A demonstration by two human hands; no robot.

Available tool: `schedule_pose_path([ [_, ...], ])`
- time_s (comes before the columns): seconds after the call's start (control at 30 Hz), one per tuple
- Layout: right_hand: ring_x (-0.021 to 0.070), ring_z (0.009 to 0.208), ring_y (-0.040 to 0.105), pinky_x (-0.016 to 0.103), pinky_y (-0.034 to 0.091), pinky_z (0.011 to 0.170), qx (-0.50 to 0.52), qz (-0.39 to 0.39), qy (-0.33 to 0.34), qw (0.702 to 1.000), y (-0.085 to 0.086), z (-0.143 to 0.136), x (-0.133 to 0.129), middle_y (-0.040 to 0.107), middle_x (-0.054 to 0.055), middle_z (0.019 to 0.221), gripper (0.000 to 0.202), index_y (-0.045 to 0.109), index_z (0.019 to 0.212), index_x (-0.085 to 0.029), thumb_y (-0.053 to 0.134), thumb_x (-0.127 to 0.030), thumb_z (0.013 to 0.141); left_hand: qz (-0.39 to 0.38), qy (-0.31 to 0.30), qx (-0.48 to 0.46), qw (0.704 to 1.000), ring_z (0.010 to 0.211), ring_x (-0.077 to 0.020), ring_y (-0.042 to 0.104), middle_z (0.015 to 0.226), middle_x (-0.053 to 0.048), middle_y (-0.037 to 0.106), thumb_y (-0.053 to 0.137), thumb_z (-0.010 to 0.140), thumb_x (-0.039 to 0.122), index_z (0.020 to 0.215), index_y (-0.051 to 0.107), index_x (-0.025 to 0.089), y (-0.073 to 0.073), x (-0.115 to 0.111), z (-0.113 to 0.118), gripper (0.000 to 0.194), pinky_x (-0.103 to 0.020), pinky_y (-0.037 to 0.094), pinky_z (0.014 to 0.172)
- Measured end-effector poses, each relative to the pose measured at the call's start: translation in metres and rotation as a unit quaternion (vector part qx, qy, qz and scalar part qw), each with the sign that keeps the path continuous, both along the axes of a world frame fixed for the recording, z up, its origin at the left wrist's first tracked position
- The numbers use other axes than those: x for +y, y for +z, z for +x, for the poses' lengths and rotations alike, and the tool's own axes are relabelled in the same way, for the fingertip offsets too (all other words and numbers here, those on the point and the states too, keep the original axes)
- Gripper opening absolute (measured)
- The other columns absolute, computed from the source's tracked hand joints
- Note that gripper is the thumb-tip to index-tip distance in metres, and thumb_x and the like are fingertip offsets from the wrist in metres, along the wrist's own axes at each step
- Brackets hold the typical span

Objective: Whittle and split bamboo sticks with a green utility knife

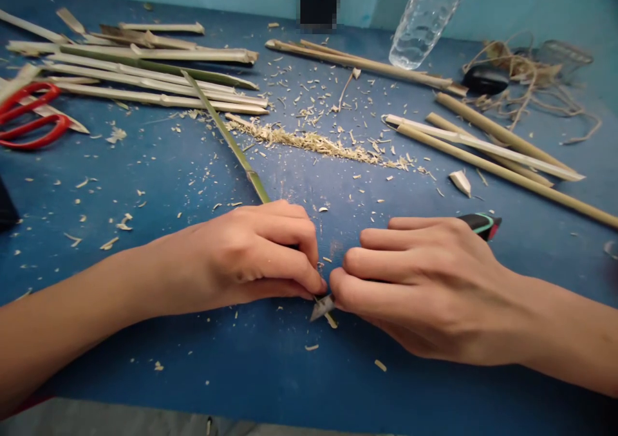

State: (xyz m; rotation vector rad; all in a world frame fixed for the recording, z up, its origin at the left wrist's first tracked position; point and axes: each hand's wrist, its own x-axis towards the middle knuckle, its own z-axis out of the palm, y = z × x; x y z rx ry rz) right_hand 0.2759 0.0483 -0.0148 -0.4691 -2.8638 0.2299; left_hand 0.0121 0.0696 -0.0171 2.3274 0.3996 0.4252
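My left hand (255, 252) is closed around a green bamboo strip (236, 149), near its end closest to me. The strip slants away to the upper left, and its near tip shows just past my fingertips. My right hand (425, 288) grips a utility knife (483, 225); its dark handle end with teal and red trim sticks out behind the hand. The knife's blade (322, 308) lies across the strip's near tip, beside my left thumb. Most of the handle is hidden under my fingers.
Split bamboo pieces (159, 82) lie at the back left, near red-handled scissors (36, 117). Shavings (309, 141) form a ridge mid-table. More bamboo sticks (497, 149) lie right. A plastic bottle (425, 20) stands at the back, left of tangled twine (526, 82) and a black mouse-like object (486, 79).
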Motion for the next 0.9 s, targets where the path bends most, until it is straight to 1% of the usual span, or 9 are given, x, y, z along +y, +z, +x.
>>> schedule_pose_path([
  [0.13, 0.0172, 0.067, 0.043, 0.037, 0.024, 0.057, -0.014, -0.001, 0.005, 1.000, 0.004, 0.002, -0.002, 0.054, -0.003, 0.074, 0.016, 0.058, 0.096, -0.024, 0.048, -0.025, 0.109, -0.006, -0.005, 0.003, 1.000, 0.092, -0.0214, 0.066, 0.096, -0.005, 0.075, 0.063, 0.102, 0.017, 0.103, 0.075, 0.024, 0.000, 0.000, -0.001, 0.014, -0.033, 0.048, 0.089],
  [0.27, 0.0180, 0.067, 0.043, 0.038, 0.023, 0.058, -0.021, -0.008, 0.005, 1.000, 0.006, 0.004, -0.002, 0.057, -0.004, 0.076, 0.014, 0.057, 0.097, -0.025, 0.050, -0.024, 0.109, -0.003, -0.002, 0.008, 1.000, 0.092, -0.0214, 0.066, 0.095, -0.006, 0.073, 0.066, 0.100, 0.015, 0.103, 0.076, 0.022, 0.000, 0.000, -0.001, 0.013, -0.031, 0.048, 0.088],
  [0.33, 0.0175, 0.067, 0.043, 0.038, 0.022, 0.058, -0.023, -0.032, 0.011, 0.999, 0.007, 0.004, 0.000, 0.058, -0.004, 0.077, 0.016, 0.056, 0.095, -0.025, 0.049, -0.024, 0.109, 0.004, -0.006, 0.010, 1.000, 0.092, -0.0212, 0.065, 0.095, -0.007, 0.073, 0.067, 0.099, 0.014, 0.103, 0.076, 0.021, -0.001, 0.000, -0.001, 0.012, -0.031, 0.048, 0.087],
  [0.43, 0.0170, 0.069, 0.043, 0.037, 0.023, 0.059, -0.035, -0.067, 0.038, 0.996, 0.007, 0.005, 0.003, 0.058, -0.005, 0.078, 0.018, 0.055, 0.092, -0.025, 0.049, -0.025, 0.109, 0.021, -0.012, 0.001, 1.000, 0.091, -0.0208, 0.065, 0.094, -0.007, 0.072, 0.066, 0.100, 0.014, 0.104, 0.076, 0.019, -0.002, -0.002, -0.001, 0.011, -0.031, 0.048, 0.087],
  [0.53, 0.0171, 0.069, 0.042, 0.037, 0.022, 0.060, -0.042, -0.079, 0.044, 0.995, 0.007, 0.007, 0.004, 0.058, -0.006, 0.077, 0.018, 0.055, 0.090, -0.025, 0.050, -0.025, 0.108, 0.035, -0.016, -0.008, 0.999, 0.092, -0.0199, 0.064, 0.094, -0.007, 0.071, 0.068, 0.099, 0.013, 0.107, 0.076, 0.016, -0.003, -0.002, -0.001, 0.012, -0.030, 0.047, 0.089],
  [0.6, 0.0167, 0.068, 0.042, 0.036, 0.021, 0.059, -0.030, -0.080, 0.039, 0.996, 0.005, 0.008, 0.002, 0.056, -0.005, 0.075, 0.024, 0.056, 0.087, -0.025, 0.047, -0.027, 0.109, 0.038, -0.014, -0.008, 0.999, 0.092, -0.0191, 0.062, 0.096, -0.007, 0.070, 0.068, 0.098, 0.012, 0.109, 0.076, 0.016, -0.003, -0.002, -0.001, 0.014, -0.029, 0.047, 0.088],
  [0.67, 0.0162, 0.068, 0.041, 0.036, 0.021, 0.059, -0.002, -0.053, 0.028, 0.998, 0.000, 0.008, 0.000, 0.056, -0.005, 0.074, 0.030, 0.057, 0.085, -0.024, 0.045, -0.030, 0.111, 0.045, -0.013, -0.007, 0.999, 0.093, -0.0191, 0.062, 0.098, -0.008, 0.069, 0.068, 0.099, 0.012, 0.111, 0.075, 0.016, -0.003, -0.002, 0.000, 0.015, -0.029, 0.046, 0.088],
  [0.8, 0.0156, 0.064, 0.039, 0.035, 0.022, 0.058, 0.055, 0.057, -0.029, 0.996, -0.009, 0.007, -0.004, 0.056, -0.005, 0.073, 0.032, 0.063, 0.086, -0.022, 0.049, -0.035, 0.111, 0.070, -0.013, 0.010, 0.997, 0.094, -0.0196, 0.060, 0.102, -0.007, 0.069, 0.066, 0.100, 0.013, 0.110, 0.074, 0.017, -0.003, -0.002, 0.002, 0.014, -0.029, 0.043, 0.088],
  [0.9, 0.0160, 0.065, 0.039, 0.035, 0.023, 0.057, 0.061, 0.097, -0.051, 0.992, -0.011, 0.004, -0.004, 0.056, -0.005, 0.073, 0.032, 0.066, 0.089, -0.022, 0.050, -0.038, 0.111, 0.081, -0.004, 0.014, 0.997, 0.090, -0.0191, 0.059, 0.100, -0.006, 0.069, 0.066, 0.101, 0.015, 0.107, 0.075, 0.018, -0.003, -0.003, 0.004, 0.012, -0.030, 0.042, 0.085],
])
